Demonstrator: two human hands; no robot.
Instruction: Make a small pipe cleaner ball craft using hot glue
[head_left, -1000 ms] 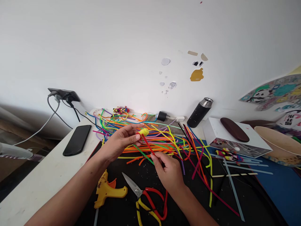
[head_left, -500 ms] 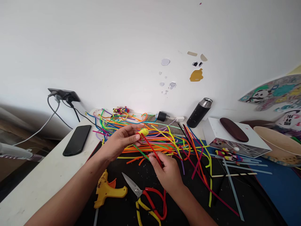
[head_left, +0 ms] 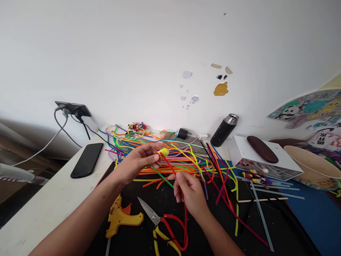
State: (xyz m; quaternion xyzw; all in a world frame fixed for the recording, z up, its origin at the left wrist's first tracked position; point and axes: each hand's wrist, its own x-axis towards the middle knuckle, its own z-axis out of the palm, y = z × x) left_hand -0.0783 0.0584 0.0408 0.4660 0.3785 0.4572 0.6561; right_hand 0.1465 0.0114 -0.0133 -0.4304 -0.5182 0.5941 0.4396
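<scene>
Between the thumb and fingers of my left hand (head_left: 144, 157) is a small yellow coil of pipe cleaner (head_left: 163, 152). A red pipe cleaner (head_left: 169, 163) runs from the coil down to my right hand (head_left: 188, 190), which pinches it between thumb and fingers. Its loose end hangs below the right hand, over the scissors. The scissors (head_left: 157, 218), with red and yellow handles, lie partly spread on the black mat below my hands. A yellow glue gun (head_left: 121, 218) lies left of them.
Many coloured pipe cleaners (head_left: 170, 169) spread behind my hands. A phone (head_left: 87, 160) lies at left. A black flask (head_left: 225, 131), a white box (head_left: 279, 163), a brown case (head_left: 262, 149) and a bowl (head_left: 311, 160) stand right. Glue sticks (head_left: 262, 220) and a small figure (head_left: 257, 177) lie there.
My right hand has slid slightly right along the red pipe cleaner, and its lower fingers have loosened. My left hand still holds the yellow coil. The view has shifted slightly.
</scene>
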